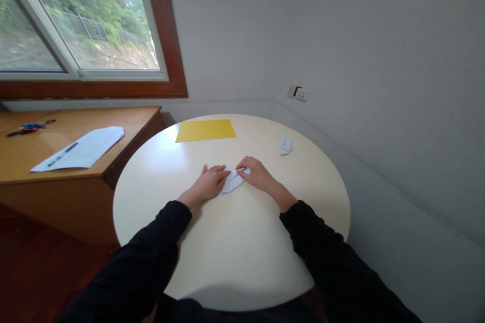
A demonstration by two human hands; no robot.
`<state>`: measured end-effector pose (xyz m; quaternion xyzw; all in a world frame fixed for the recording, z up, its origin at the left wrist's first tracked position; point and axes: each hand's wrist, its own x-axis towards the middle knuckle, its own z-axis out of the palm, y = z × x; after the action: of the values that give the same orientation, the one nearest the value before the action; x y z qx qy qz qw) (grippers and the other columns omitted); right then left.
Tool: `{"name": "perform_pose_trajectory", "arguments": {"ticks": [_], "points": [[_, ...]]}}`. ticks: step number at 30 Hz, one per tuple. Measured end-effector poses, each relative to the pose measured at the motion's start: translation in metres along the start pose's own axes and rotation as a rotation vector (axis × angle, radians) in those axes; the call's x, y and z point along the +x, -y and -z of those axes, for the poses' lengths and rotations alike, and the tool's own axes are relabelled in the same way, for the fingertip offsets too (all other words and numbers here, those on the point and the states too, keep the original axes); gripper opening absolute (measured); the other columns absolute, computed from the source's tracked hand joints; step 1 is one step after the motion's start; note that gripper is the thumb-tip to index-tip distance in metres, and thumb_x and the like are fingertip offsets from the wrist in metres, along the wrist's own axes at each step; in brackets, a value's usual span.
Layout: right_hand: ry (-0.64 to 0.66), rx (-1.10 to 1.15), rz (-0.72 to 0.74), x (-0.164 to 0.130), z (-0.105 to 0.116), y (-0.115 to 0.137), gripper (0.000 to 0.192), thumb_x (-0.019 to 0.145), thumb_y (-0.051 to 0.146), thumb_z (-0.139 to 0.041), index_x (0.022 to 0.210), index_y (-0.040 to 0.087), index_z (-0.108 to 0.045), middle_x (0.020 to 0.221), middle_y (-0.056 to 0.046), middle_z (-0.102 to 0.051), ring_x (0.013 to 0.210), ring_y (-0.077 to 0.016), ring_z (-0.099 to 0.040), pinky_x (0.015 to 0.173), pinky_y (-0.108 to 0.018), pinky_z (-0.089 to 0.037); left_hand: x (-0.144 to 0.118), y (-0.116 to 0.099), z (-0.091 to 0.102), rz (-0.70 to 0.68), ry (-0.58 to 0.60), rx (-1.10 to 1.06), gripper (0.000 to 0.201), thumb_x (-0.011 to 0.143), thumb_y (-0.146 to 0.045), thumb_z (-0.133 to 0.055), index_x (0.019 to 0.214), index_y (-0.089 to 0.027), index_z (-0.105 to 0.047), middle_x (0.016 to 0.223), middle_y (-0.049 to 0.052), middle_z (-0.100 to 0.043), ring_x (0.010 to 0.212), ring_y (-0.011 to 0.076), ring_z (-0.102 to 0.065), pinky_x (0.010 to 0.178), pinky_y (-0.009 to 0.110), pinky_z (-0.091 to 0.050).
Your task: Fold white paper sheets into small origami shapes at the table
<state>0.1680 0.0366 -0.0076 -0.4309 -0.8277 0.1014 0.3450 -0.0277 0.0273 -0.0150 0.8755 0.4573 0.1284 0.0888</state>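
A small folded white paper (231, 183) lies near the middle of a round cream table (235, 242). My left hand (209, 182) rests flat on the paper's left part, fingers pressing it down. My right hand (255, 172) is at the paper's upper right edge, fingertips pinched on a fold. Both arms wear black sleeves. Most of the paper is hidden under my hands.
A yellow sheet (205, 130) lies at the table's far side. A crumpled white paper (285, 144) sits to the right. A wooden desk (22, 161) on the left holds white papers with a pen (80, 149) and scissors (26, 128). Walls close in behind and right.
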Motion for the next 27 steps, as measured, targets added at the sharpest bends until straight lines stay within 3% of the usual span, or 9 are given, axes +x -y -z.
{"name": "perform_pose_trajectory", "arguments": {"ticks": [4, 11, 15, 21, 27], "points": [[0.073, 0.18, -0.033, -0.004, 0.0, 0.015, 0.006, 0.071, 0.015, -0.06, 0.074, 0.017, -0.064, 0.076, -0.002, -0.062, 0.073, -0.0118, -0.056, 0.072, -0.025, -0.044, 0.0, 0.002, -0.001, 0.106, -0.055, 0.04, 0.038, 0.086, -0.025, -0.033, 0.118, -0.022, -0.053, 0.129, 0.013, -0.048, 0.121, 0.0269, -0.04, 0.099, 0.063, -0.016], [0.249, 0.259, 0.03, -0.007, -0.009, 0.028, 0.015, 0.063, 0.021, -0.069, 0.077, 0.016, -0.064, 0.077, -0.002, -0.064, 0.073, -0.0127, -0.058, 0.069, -0.024, -0.044, -0.001, 0.0, 0.001, 0.1, -0.037, 0.095, 0.037, 0.087, -0.026, -0.031, 0.116, -0.022, -0.053, 0.127, 0.016, -0.048, 0.119, 0.0277, -0.043, 0.097, 0.062, -0.021], [0.236, 0.212, 0.06, -0.006, -0.014, 0.03, 0.004, 0.069, 0.019, -0.064, 0.071, 0.016, -0.064, 0.074, -0.003, -0.065, 0.069, -0.0122, -0.057, 0.068, -0.024, -0.043, 0.0, 0.005, 0.0, 0.083, -0.022, 0.084, 0.037, 0.086, -0.028, -0.033, 0.118, -0.024, -0.052, 0.129, 0.014, -0.047, 0.121, 0.0263, -0.041, 0.099, 0.054, -0.025], [0.214, 0.152, 0.013, -0.007, -0.017, 0.027, 0.007, 0.073, 0.015, -0.058, 0.07, 0.016, -0.064, 0.073, -0.002, -0.065, 0.069, -0.0116, -0.055, 0.068, -0.023, -0.042, 0.0, 0.017, 0.002, 0.003, 0.041, 0.05, 0.041, 0.088, -0.029, -0.031, 0.124, -0.024, -0.048, 0.132, 0.014, -0.044, 0.124, 0.0246, -0.037, 0.101, 0.047, -0.026], [0.233, 0.204, 0.068, -0.009, -0.017, 0.03, 0.008, 0.074, 0.018, -0.057, 0.069, 0.016, -0.063, 0.072, -0.001, -0.064, 0.069, -0.0115, -0.055, 0.068, -0.023, -0.042, -0.001, 0.018, 0.004, -0.02, 0.051, 0.047, 0.041, 0.087, -0.03, -0.033, 0.125, -0.024, -0.047, 0.133, 0.012, -0.044, 0.125, 0.0241, -0.036, 0.102, 0.045, -0.026]]}}
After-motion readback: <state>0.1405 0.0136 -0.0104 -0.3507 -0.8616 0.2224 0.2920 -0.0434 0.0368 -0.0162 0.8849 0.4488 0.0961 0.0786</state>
